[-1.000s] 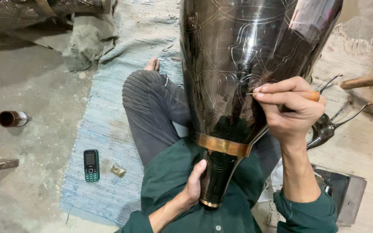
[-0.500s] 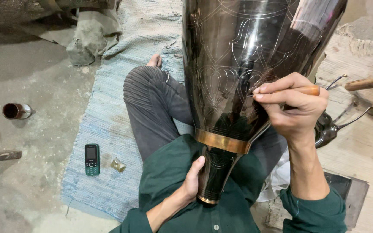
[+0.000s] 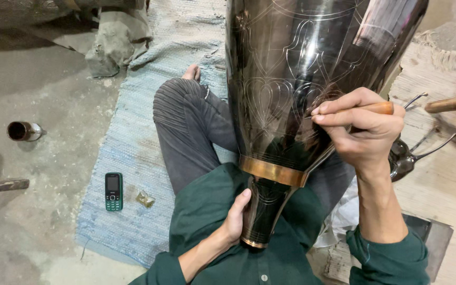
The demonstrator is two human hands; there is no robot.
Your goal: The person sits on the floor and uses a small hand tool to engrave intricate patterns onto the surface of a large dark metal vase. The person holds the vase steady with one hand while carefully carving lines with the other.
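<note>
A large dark polished metal vase (image 3: 302, 68) lies tilted across my lap, its surface scored with fine leaf and heart lines and a brass band (image 3: 271, 171) near its neck. My left hand (image 3: 237, 215) grips the narrow neck just below the band. My right hand (image 3: 364, 129) pinches a wooden-handled engraving tool (image 3: 381, 108), whose tip rests on the vase's lower body. I sit cross-legged in dark trousers and a green shirt.
A blue woven mat (image 3: 133, 158) covers the floor under me, with a small mobile phone (image 3: 113, 191) and a tiny brass piece (image 3: 144, 199) on it. A small metal cup (image 3: 23, 131) lies on the concrete at left. Metal tools (image 3: 412, 153) lie at right.
The view has drifted slightly; my right hand with the tool has shifted a little along the vase surface. My left hand stays on the neck.
</note>
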